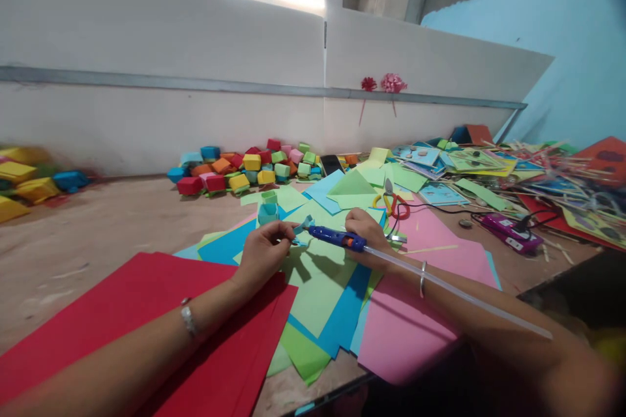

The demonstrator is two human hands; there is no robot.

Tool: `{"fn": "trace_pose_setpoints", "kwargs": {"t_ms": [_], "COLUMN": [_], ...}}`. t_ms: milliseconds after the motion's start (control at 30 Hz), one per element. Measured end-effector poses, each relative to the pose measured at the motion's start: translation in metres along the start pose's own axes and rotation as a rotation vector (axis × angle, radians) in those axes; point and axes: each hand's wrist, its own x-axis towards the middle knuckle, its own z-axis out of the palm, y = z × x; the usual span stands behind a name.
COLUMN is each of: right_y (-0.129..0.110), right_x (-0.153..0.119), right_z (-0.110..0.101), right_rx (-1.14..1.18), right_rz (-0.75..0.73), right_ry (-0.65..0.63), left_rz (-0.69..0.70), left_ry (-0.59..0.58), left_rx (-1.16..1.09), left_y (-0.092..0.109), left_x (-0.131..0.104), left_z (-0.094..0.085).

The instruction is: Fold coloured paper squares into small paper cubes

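Observation:
My left hand (265, 249) pinches a small folded piece of light blue paper (304, 224) over the stacked sheets. In my right hand (368, 232) is a blue hot glue gun (337, 237), its nozzle touching or very near the paper piece. A long clear glue stick (454, 290) sticks out of the gun's back and runs over my right forearm. Just beyond my left hand stands a small light blue and green paper box (268, 208). Green sheets (317, 287) and blue sheets lie beneath both hands.
Red sheets (147, 319) lie at the left, pink sheets (415, 313) at the right. Scissors (390, 199) rest beyond my right hand. Small coloured paper boxes (239, 182) line the wall near a dark phone (331, 165). A cord runs to a purple power strip (511, 232).

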Motion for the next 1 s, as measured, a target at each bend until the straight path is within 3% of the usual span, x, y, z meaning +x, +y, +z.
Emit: {"fn": "trace_pose_setpoints", "kwargs": {"t_ms": [767,1000], "right_y": [0.0008,0.0024], "right_x": [-0.0002,-0.0003], "right_z": [-0.0025,-0.0019], "right_rx": [0.016,0.004], "right_rz": [0.015,0.037], "right_ry": [-0.059,-0.081], "left_rz": [0.017,-0.007], "left_ry": [-0.04,-0.003], "left_rx": [0.01,-0.043], "left_y": [-0.0006,-0.0008], "left_x": [0.0001,0.0004], "left_z": [-0.0019,-0.0001]}}
